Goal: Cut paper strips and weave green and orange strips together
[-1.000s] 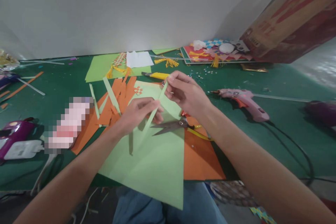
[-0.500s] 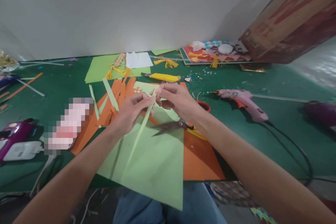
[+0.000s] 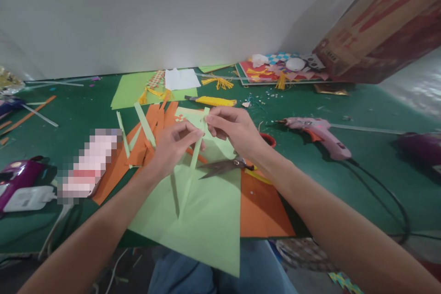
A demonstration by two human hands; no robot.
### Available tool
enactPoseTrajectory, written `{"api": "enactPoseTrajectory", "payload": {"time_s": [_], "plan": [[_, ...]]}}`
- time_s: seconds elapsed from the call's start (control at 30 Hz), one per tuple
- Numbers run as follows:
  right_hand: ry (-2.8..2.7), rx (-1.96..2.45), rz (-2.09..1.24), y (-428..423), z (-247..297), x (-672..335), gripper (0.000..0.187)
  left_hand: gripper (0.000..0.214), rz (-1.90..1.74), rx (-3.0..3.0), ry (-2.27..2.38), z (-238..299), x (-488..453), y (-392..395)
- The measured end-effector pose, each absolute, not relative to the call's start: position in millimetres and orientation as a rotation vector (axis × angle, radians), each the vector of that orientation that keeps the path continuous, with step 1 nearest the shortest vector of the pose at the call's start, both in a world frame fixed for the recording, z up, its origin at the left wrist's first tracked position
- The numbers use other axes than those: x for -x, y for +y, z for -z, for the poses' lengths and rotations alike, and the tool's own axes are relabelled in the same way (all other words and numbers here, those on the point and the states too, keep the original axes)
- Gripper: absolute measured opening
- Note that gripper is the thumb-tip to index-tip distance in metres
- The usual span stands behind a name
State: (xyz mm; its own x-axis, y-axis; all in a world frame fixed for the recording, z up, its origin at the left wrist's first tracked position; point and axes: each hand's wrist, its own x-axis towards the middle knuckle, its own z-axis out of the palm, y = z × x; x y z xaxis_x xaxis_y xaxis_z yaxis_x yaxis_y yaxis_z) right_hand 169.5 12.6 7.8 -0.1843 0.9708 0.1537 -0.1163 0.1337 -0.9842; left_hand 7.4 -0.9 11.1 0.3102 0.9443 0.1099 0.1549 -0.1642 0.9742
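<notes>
Both my hands pinch a narrow light green paper strip (image 3: 193, 165) that rises from the large light green sheet (image 3: 203, 220) lying over the table's near edge. My left hand (image 3: 172, 144) grips the strip at its middle, fingers closed. My right hand (image 3: 232, 131) pinches the strip's top end, held just above the left. Open scissors with red and yellow handles (image 3: 229, 165) lie on the sheet under my right wrist. An orange sheet (image 3: 262, 206) lies beneath, to the right.
Cut orange and green strips (image 3: 151, 131) lie fanned out to the left. A yellow utility knife (image 3: 212, 100), a pink glue gun (image 3: 319, 131) with its black cable, a purple device (image 3: 17, 179), paper crafts (image 3: 282, 66) and a cardboard box (image 3: 382, 27) crowd the green table (image 3: 361, 183).
My right hand came down and left to meet the left hand, then lifted the strip's top a little. The strip now stands steeper, its lower end still on the sheet.
</notes>
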Motion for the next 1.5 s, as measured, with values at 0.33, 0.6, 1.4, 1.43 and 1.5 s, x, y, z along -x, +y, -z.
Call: {"api": "enactPoseTrajectory", "payload": {"time_s": [0.33, 0.6, 1.4, 1.43, 1.5], "plan": [[-1.498, 0.910, -1.170, 11.1, -9.8, -170.0, 0.030, 0.027, -0.986, -1.542, 0.998, -6.8, -7.7, 0.1], [-1.506, 0.889, -1.189, 12.0, -8.1, -169.5, 0.029, 0.024, -0.934, -1.458, 0.887, -2.8, -5.7, 3.3], [-1.343, 0.839, -1.508, 14.3, -5.8, -171.4, 0.031, 0.031, -0.888, -1.437, 0.773, 1.8, -4.2, 5.0], [-1.344, 0.838, -1.510, 14.1, -5.7, -171.2, 0.031, 0.030, -0.883, -1.439, 0.773, 1.0, -4.4, 4.5], [-1.358, 0.845, -1.499, 13.2, -5.9, -170.2, 0.029, 0.029, -0.866, -1.464, 0.798, -1.6, -5.5, 2.9]]}}
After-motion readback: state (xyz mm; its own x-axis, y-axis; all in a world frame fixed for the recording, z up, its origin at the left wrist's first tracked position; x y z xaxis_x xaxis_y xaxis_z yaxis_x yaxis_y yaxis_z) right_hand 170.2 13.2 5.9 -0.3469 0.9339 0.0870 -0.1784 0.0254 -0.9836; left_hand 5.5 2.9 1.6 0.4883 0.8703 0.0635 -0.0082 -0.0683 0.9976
